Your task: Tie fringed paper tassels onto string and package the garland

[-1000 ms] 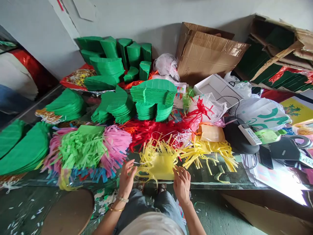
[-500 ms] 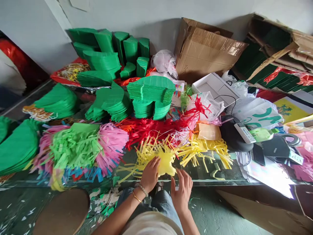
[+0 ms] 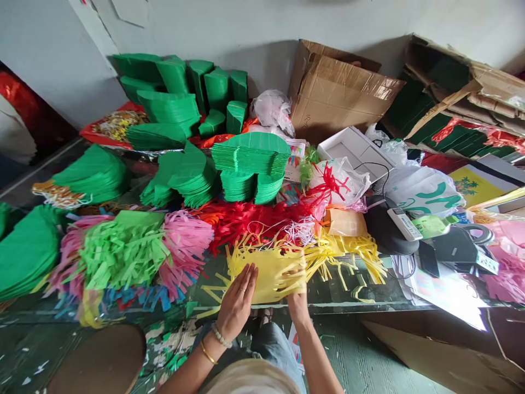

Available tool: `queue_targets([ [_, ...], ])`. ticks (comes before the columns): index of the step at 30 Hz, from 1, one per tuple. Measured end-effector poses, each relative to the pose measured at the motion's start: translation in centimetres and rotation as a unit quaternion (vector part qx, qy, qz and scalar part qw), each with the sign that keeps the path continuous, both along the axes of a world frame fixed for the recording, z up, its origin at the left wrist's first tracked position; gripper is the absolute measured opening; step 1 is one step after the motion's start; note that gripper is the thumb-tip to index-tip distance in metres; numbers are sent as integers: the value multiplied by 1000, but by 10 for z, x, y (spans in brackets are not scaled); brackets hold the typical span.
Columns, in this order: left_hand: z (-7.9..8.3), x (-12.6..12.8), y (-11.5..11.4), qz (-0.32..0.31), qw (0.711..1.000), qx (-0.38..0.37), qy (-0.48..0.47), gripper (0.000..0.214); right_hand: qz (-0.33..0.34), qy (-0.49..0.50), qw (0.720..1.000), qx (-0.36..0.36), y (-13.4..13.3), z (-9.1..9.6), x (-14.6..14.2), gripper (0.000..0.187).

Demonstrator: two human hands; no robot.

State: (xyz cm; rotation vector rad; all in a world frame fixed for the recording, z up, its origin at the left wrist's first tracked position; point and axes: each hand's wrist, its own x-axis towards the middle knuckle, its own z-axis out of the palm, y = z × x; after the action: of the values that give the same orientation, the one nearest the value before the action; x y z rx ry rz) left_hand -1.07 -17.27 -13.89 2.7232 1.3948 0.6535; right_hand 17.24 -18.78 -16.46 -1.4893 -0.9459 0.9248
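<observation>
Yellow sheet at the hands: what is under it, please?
Under the yellow sheet, the right hand shows only its lower part; its fingers, and anything else there, are covered.

A brown cardboard box [image 3: 340,90] stands behind an open white box [image 3: 353,149].

Right hand [image 3: 297,302] is mostly hidden behind kinda blurry yellow paper [image 3: 268,273], and the green stack [image 3: 27,254] way left of the left hand [image 3: 238,301] gets cropped.

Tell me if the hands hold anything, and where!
The left hand lies on the yellow paper near its left end. The right hand is at its right end, mostly covered by it. I can't tell whether either grips.
</observation>
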Motion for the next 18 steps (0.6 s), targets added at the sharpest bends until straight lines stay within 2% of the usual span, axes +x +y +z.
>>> queue_targets([
  [4,-29,15,-3,-23,997,-27,65,80,-66,-9,998,-15,-23,-4,64,49],
  [6,-43,29,-5,-32,995,-38,81,81,-140,-32,987,-74,-42,-9,104,57],
  [8,-55,42,-8,-32,994,-50,90,80,-230,-93,963,-108,-61,-11,137,64],
  [10,-64,51,-11,-21,993,-56,97,79,-288,-127,943,-111,-77,-11,148,62],
  [12,-71,58,-15,-9,993,-59,102,79,-293,-197,931,-95,-83,-9,130,53],
  [13,-73,60,-17,-8,993,-58,103,79,-252,-284,922,-79,-82,-8,111,48],
  [14,-75,61,-18,-9,993,-56,104,79,-131,-372,918,-46,-79,-8,88,46],
  [15,-76,62,-20,-14,993,-52,105,79,4,-429,903,-16,-74,-8,63,53],
  [16,-76,62,-21,-19,993,-48,107,78,122,-469,874,9,-69,-9,39,65],
  [17,-76,61,-21,-22,993,-44,109,76,197,-500,843,28,-63,-12,19,75],
  [18,-74,59,-21,-22,993,-41,113,74,216,-520,826,31,-59,-15,3,80],
])
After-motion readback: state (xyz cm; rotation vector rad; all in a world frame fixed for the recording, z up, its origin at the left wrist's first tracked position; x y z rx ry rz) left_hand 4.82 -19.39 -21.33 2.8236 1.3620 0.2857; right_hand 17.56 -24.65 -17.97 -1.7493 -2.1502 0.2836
